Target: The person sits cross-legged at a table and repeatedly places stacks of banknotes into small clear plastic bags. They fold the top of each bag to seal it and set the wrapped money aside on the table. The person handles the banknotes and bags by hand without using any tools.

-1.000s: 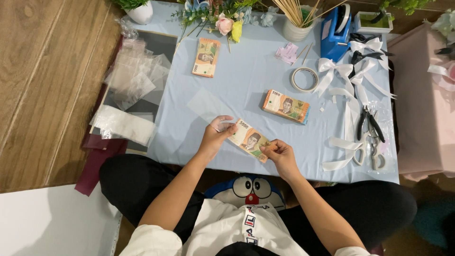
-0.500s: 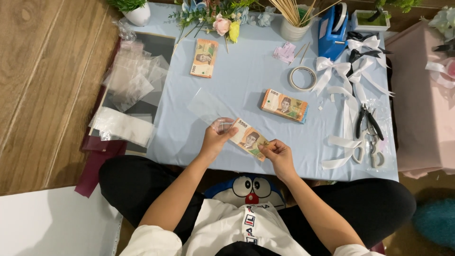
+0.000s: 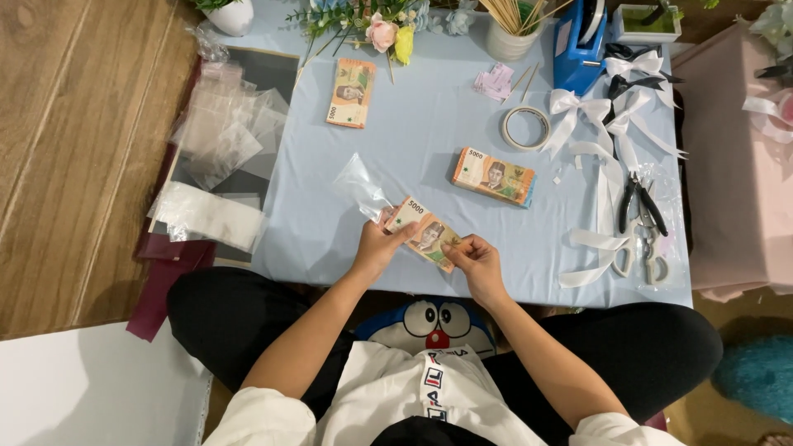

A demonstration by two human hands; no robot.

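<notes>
I hold a banknote (image 3: 423,232) between both hands above the near edge of a pale blue table (image 3: 429,116). My left hand (image 3: 377,248) grips its left end together with a clear plastic sleeve (image 3: 362,187) that sticks up and away from me. My right hand (image 3: 477,259) pinches the note's right end. A banded stack of banknotes (image 3: 494,176) lies just beyond my right hand. A second stack (image 3: 350,92) lies farther off to the left.
A roll of tape (image 3: 526,127), white ribbon bows (image 3: 595,111), pliers (image 3: 640,202) and scissors (image 3: 648,256) lie at the right. Flowers (image 3: 382,31), a cup of sticks (image 3: 512,25) and a blue tape dispenser (image 3: 578,41) line the far edge. Loose plastic sleeves (image 3: 219,136) are heaped at the left.
The clear sleeve now stands up from my left hand, lifted off the table. Both hands keep the banknote at about the same spot.
</notes>
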